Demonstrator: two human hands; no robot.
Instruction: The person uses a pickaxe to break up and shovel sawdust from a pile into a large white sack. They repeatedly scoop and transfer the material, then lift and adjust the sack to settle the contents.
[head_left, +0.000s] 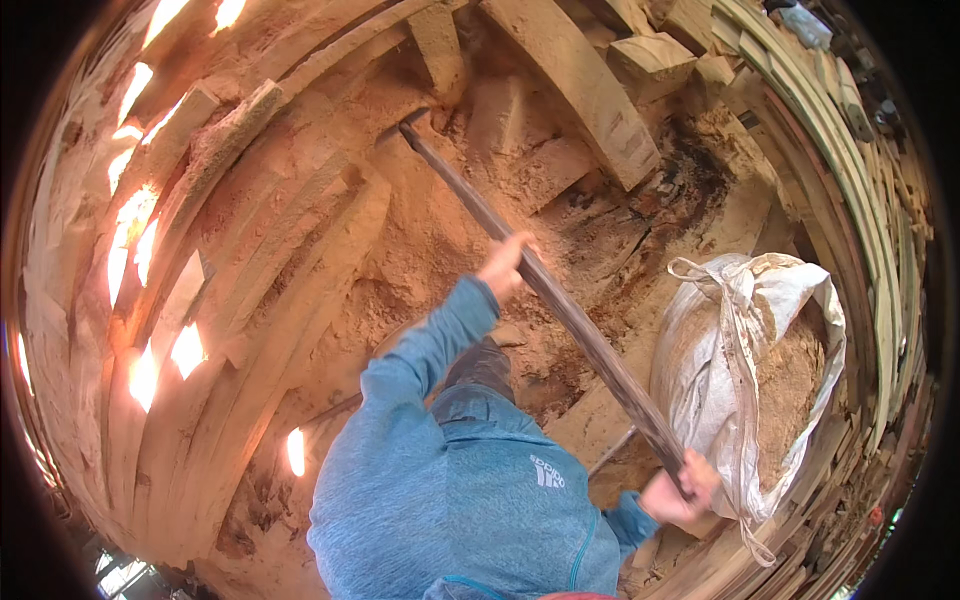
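Note:
A long wooden-handled hoe (590, 340) runs slantwise across the middle of the view. Its metal head (404, 124) rests at the far end among reddish-brown sawdust (400, 250). My left hand (508, 268) is closed round the handle near its middle. Lower right, my right hand (682, 488) grips the handle's near end. Just beside that hand stands a white woven sack (700, 370), its mouth open and lighter sawdust (788, 410) showing inside. A tied cord loop hangs from the sack's rim.
Sawdust-covered planks (290, 330) lean and lie along the left. Thick timber offcuts (580, 80) lie at the far side, near a dark patch of debris (690, 190). Long thin boards (850, 170) are stacked along the right. A thin rod (612, 450) shows beside my body.

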